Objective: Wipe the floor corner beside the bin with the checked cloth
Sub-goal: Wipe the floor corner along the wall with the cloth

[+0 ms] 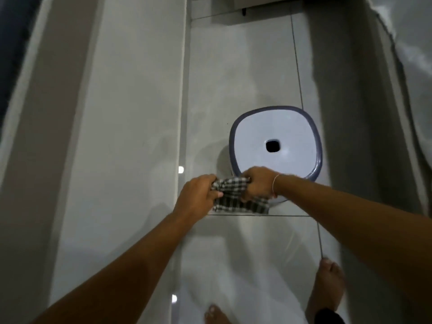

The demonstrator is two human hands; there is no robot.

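Note:
A black-and-white checked cloth point(236, 197) hangs bunched between both hands above the glossy white tiled floor. My left hand point(198, 195) grips its left end and my right hand point(257, 183) grips its right end, both held in the air. Just behind the hands stands the bin point(275, 141), white with a blue-grey rim and a small dark hole in the middle of its lid. The floor corner point(201, 66) lies beyond the bin, along the left wall toward the far wall.
A white wall point(131, 113) runs down the left side and a grey wall or panel point(350, 90) down the right. A pale curtain point(411, 54) hangs at the far right. My bare feet point(329, 281) stand on the tiles at the bottom.

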